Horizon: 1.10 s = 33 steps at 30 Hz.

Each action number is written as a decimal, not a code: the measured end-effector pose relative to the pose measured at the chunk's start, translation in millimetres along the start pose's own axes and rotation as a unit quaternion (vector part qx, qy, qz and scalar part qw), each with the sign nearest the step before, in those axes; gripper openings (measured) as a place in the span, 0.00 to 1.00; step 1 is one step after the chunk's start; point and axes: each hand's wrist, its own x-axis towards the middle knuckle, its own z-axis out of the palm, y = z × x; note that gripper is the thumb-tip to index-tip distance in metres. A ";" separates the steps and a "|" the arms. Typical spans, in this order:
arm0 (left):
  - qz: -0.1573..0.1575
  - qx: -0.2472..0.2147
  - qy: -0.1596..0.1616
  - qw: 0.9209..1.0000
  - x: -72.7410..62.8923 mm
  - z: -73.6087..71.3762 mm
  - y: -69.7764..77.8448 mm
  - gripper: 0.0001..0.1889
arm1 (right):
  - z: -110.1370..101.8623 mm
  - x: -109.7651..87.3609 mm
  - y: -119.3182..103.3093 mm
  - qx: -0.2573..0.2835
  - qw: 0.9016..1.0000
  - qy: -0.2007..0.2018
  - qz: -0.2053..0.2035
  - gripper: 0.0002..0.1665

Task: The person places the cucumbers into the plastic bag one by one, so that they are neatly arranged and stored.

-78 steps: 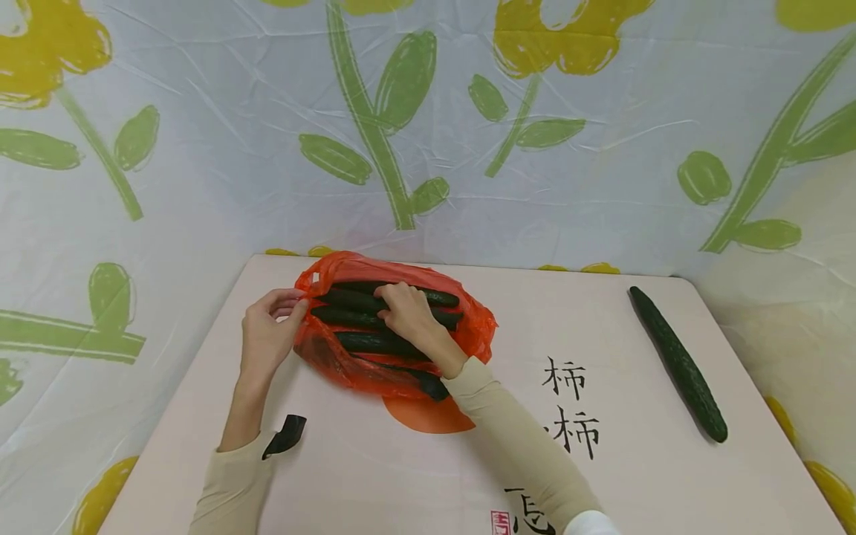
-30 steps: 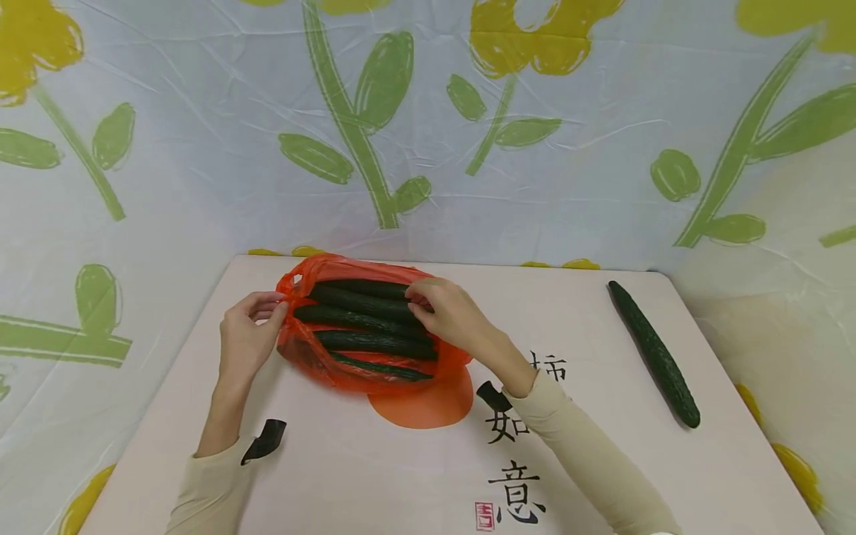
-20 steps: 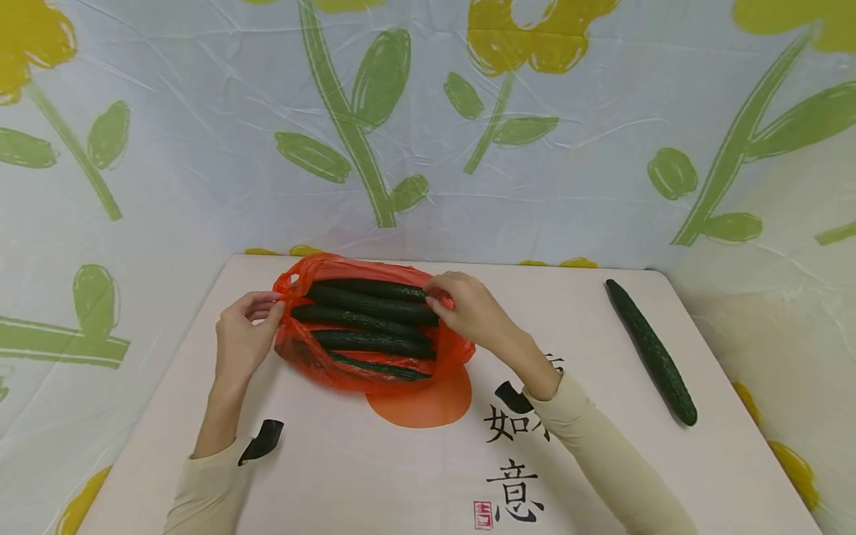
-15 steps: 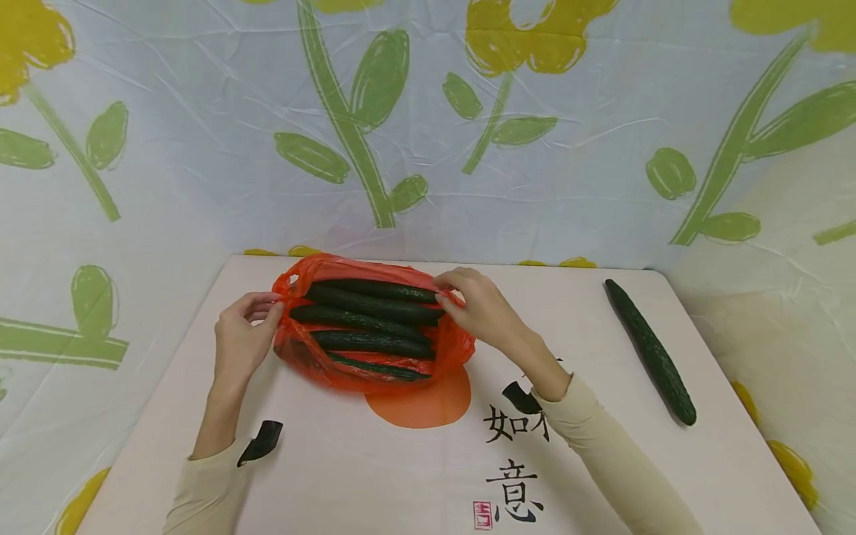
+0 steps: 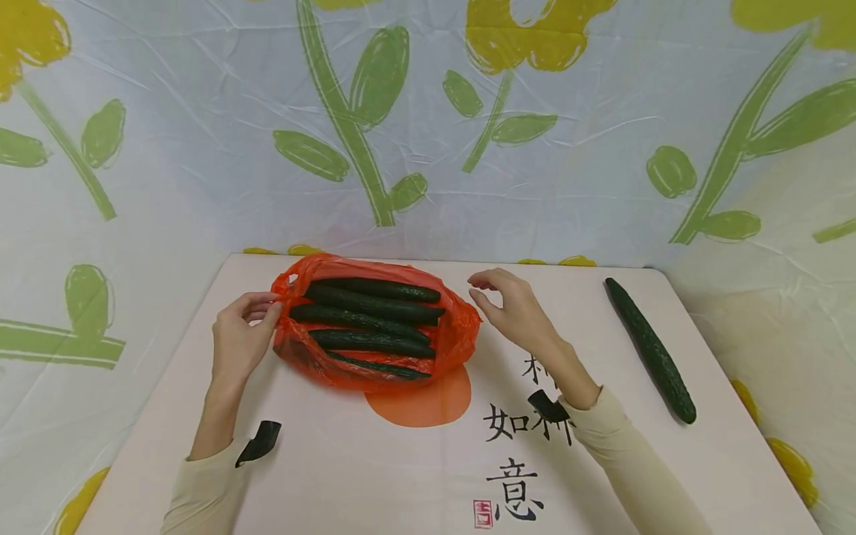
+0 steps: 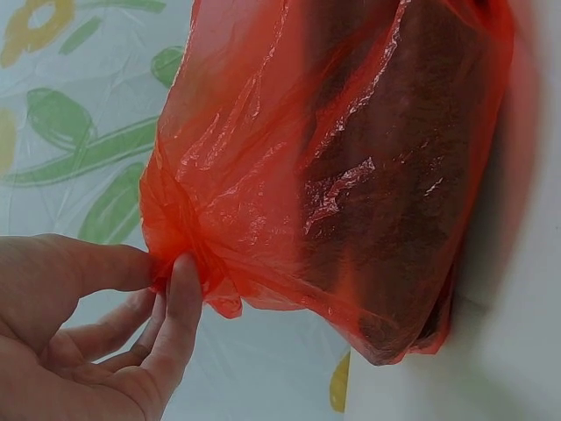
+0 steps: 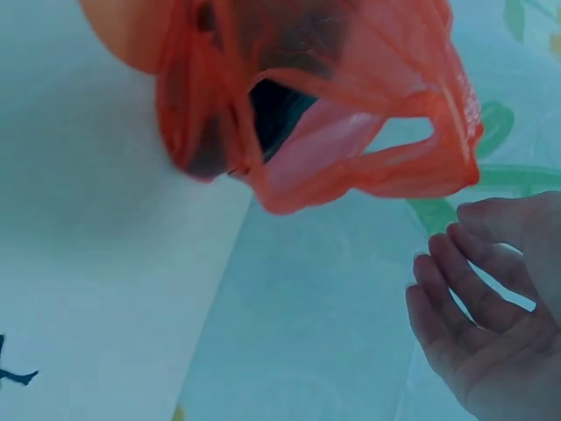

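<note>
A red plastic bag (image 5: 461, 327) lies on its side on the table, its mouth spread so that several dark green cucumbers (image 5: 371, 321) show side by side in it. My left hand (image 5: 242, 334) pinches the bag's gathered left end between thumb and fingers; the left wrist view shows this pinch on the red film (image 6: 228, 202). Off the bag's right end, my right hand (image 5: 515, 308) is apart from it, fingers loosely bent and holding nothing. In the right wrist view the right hand (image 7: 491, 298) is beside the bag's handle loop (image 7: 412, 175).
One single cucumber (image 5: 652, 353) lies at the table's right side. The pale table top (image 5: 374, 483) carries an orange printed shape (image 5: 424, 401) and black characters (image 5: 515, 490). A flowered cloth (image 5: 221, 148) hangs behind and at the sides.
My right hand has drawn back from the cucumbers inside the bag, moved right to its edge, and let go of it. The left hand keeps its pinch.
</note>
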 end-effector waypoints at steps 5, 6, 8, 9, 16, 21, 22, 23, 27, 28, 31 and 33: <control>0.006 -0.004 0.002 1.000 1.1 0.8 -1.2 0.14 | -5.2 -12.1 14.1 -0.006 1.000 0.022 0.017 0.10; 0.007 -0.005 0.002 1.000 1.1 0.7 -1.3 0.14 | -6.5 -14.6 16.7 -0.007 0.999 0.026 0.021 0.10; 0.008 -0.005 0.002 1.000 1.0 0.6 -1.4 0.14 | -8.8 -19.6 22.2 -0.012 0.999 0.033 0.028 0.10; 0.008 -0.005 0.002 1.000 0.9 0.8 -1.6 0.14 | -9.9 -22.1 24.8 -0.015 0.999 0.037 0.029 0.11; 0.005 -0.019 0.007 1.000 1.5 4.9 -2.0 0.12 | -16.7 -42.0 45.7 -0.041 0.996 0.070 0.042 0.11; 0.004 -0.022 0.001 1.000 1.2 7.1 -1.6 0.13 | -16.0 -58.4 60.9 -0.061 0.993 0.086 0.050 0.12; 0.004 -0.022 0.000 1.000 1.1 7.4 -2.0 0.13 | -15.9 -61.6 63.3 -0.063 0.993 0.086 0.052 0.12; 0.005 -0.022 0.000 1.000 1.2 7.8 -2.5 0.13 | -16.1 -64.6 65.5 -0.065 0.993 0.087 0.054 0.12; 0.007 -0.022 0.001 1.000 1.2 8.0 -2.9 0.13 | -19.9 -76.0 73.0 -0.073 0.991 0.096 0.057 0.12; 0.006 -0.021 0.000 1.000 1.1 8.0 -3.0 0.13 | -21.6 -78.6 74.5 -0.075 0.991 0.099 0.058 0.12; 0.004 -0.019 0.000 1.000 1.1 8.1 -3.2 0.13 | -27.3 -86.4 79.5 -0.082 0.988 0.114 0.063 0.12; 0.004 -0.020 0.000 1.000 1.1 8.3 -3.5 0.13 | -31.4 -91.7 83.2 -0.090 0.986 0.122 0.071 0.12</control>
